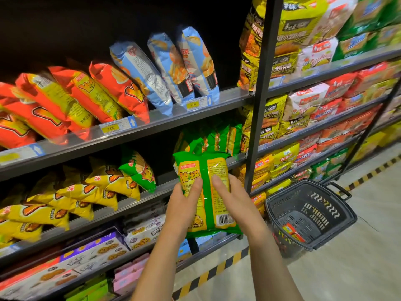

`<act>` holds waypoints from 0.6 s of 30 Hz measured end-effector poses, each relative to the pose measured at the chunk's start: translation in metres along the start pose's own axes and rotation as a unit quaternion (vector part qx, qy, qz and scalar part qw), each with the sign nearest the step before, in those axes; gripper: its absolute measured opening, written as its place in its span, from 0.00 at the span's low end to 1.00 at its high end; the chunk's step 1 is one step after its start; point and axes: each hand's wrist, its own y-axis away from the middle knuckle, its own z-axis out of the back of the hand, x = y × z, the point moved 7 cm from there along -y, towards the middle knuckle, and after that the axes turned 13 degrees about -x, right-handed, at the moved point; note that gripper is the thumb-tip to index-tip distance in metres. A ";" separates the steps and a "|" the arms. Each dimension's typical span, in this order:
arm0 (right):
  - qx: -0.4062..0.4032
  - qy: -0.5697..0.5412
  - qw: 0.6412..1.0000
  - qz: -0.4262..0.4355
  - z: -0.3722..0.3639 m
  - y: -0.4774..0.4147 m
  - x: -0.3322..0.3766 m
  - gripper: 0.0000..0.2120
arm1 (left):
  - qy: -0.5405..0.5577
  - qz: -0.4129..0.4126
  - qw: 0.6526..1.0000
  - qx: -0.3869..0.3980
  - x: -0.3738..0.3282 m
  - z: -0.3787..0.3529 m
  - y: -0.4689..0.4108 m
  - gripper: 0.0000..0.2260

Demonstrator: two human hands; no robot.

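- Left hand (184, 206) gripped the left edge of the green-and-yellow snack bag (207, 203), thumb pressed on its printed face and remaining fingers hidden behind it.
- Right hand (233, 202) gripped the right edge of the same bag, one digit laid flat on the text panel.
- The bag was held upright, barcode low on its right side, in front of the shelf rail (237, 158), just below a row of matching green bags (217, 137).
- A dark shopping basket (325, 205) stood on the floor to the right, holding a red packet (291, 232).
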 end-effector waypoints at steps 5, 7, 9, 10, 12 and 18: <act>-0.059 -0.104 0.992 -0.039 0.011 0.003 -0.011 0.25 | 0.045 0.060 0.989 0.124 -0.023 -0.001 0.017 0.30; -0.041 -0.201 0.972 -0.111 0.012 0.005 -0.022 0.26 | 0.088 0.093 0.984 0.121 -0.032 0.010 0.018 0.33; -0.026 -0.254 0.954 -0.159 0.012 0.009 -0.028 0.29 | 0.136 0.115 0.979 0.101 -0.039 0.022 0.017 0.41; -0.020 -0.273 0.946 -0.171 0.011 0.010 -0.031 0.30 | 0.154 0.124 0.976 0.093 -0.041 0.026 0.018 0.43; -0.010 -0.299 0.937 -0.179 0.010 0.014 -0.029 0.32 | 0.172 0.127 0.974 0.079 -0.047 0.033 0.020 0.41; -0.013 -0.226 0.967 -0.113 0.003 0.022 -0.005 0.23 | 0.116 0.081 0.984 0.106 -0.061 0.032 0.033 0.32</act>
